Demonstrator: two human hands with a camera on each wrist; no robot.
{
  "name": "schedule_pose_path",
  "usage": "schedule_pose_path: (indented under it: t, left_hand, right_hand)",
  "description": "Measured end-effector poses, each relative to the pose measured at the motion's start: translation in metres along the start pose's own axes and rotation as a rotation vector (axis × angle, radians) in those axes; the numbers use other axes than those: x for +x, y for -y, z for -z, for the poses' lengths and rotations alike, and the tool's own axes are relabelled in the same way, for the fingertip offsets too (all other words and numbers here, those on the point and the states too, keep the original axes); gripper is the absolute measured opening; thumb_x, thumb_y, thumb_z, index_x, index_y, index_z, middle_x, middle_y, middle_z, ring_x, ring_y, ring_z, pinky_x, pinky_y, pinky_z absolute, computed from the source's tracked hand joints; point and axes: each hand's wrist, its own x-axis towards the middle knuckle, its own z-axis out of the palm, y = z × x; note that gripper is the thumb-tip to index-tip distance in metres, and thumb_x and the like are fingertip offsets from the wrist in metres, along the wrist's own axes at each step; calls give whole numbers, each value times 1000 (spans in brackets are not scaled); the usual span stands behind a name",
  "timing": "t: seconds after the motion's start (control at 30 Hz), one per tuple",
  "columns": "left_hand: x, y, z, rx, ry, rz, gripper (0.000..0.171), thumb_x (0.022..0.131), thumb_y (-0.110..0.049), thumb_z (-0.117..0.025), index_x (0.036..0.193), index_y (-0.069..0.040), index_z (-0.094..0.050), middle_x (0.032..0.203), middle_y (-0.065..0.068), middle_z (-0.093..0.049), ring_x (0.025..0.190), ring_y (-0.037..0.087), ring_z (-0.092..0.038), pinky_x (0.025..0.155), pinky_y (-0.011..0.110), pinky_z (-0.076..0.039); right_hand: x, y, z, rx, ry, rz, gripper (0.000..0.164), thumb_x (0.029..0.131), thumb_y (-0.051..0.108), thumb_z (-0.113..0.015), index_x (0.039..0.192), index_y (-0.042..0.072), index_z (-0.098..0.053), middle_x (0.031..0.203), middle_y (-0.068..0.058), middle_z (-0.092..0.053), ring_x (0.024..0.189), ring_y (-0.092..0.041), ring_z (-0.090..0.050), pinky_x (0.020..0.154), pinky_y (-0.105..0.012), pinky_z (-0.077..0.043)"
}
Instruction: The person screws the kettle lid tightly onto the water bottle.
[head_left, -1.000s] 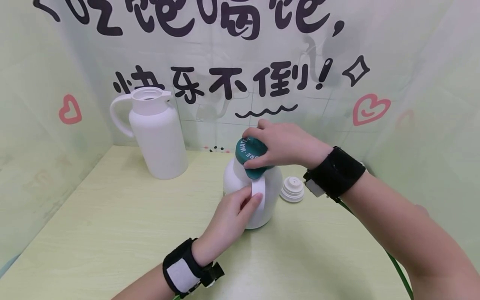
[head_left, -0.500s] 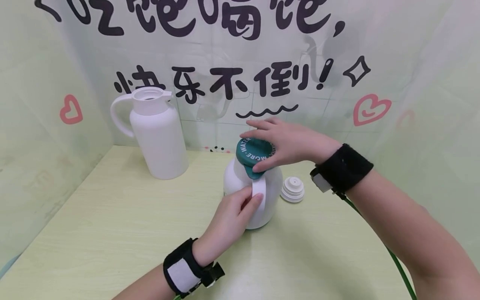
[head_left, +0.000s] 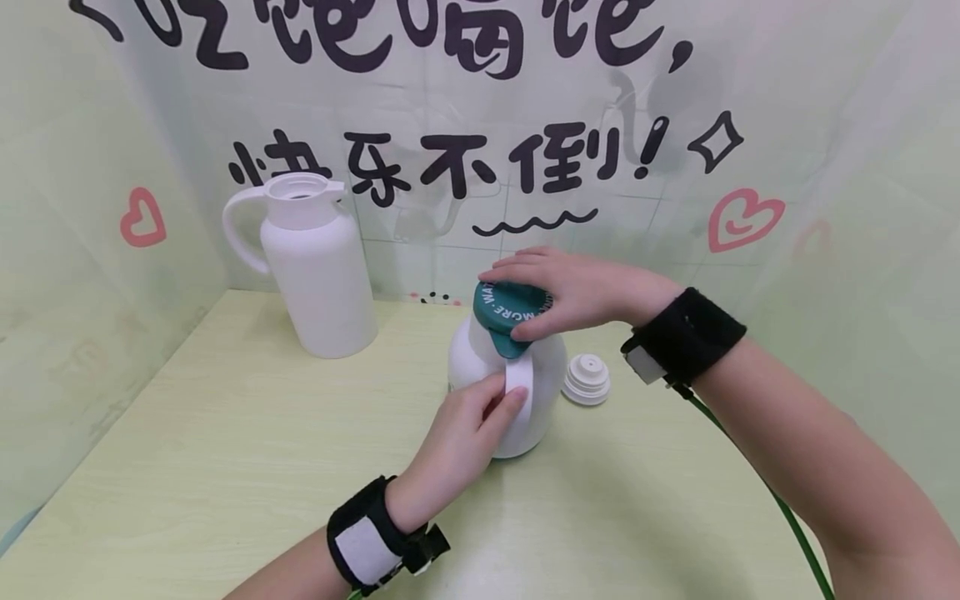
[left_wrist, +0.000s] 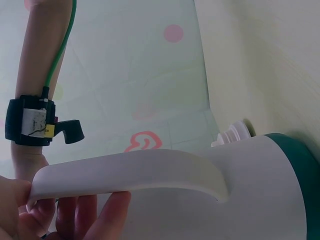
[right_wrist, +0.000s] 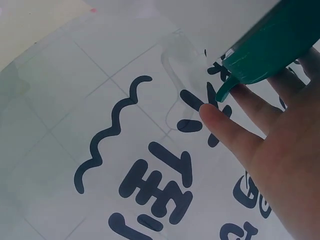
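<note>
A round-bodied white thermos jug with a green base stands upright on the table. Its green lid carries white lettering and a tab over the handle. My left hand grips that handle, fingers curled beneath it in the left wrist view. Over the lid lies my right hand, fingers fairly straight across the top and thumb close to the tab. In the right wrist view some fingers meet the lid's edge, while one fingertip shows apart from it. The palm hides part of the lid's top.
A taller white jug with an uncovered top stands at the back left, its handle turned left. Right of the thermos jug sits a stepped white stopper. A printed sheet hangs behind the table.
My right hand loosened from the lid, its fingers lifting and spreading, then came down over it again with the thumb farther right. My left hand has stayed on the handle.
</note>
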Motion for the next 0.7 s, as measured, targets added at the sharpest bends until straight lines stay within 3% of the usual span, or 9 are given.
schedule_pose_path:
  t: [0.33,0.7]
  left_hand:
    - [1,-1,0,0,-1,4,20,100,-30,-52,88,-16,-60,69,-7,-48,73,11,-51,67,30,-43]
    - [0,-1,0,9,-2,7,20,100,-29,-52,86,-17,-58,67,-8,-44,71,11,-50,64,29,-41]
  right_hand:
    - [-1,2,0,15,-11,-34,70,83,53,-64,145,33,-39,147,4,-36,132,-17,-28,95,-42,-37]
    - [0,9,0,-41,-33,-87,70,82,58,-64,144,33,-41,143,6,-41,127,-19,-32,91,-41,-40]
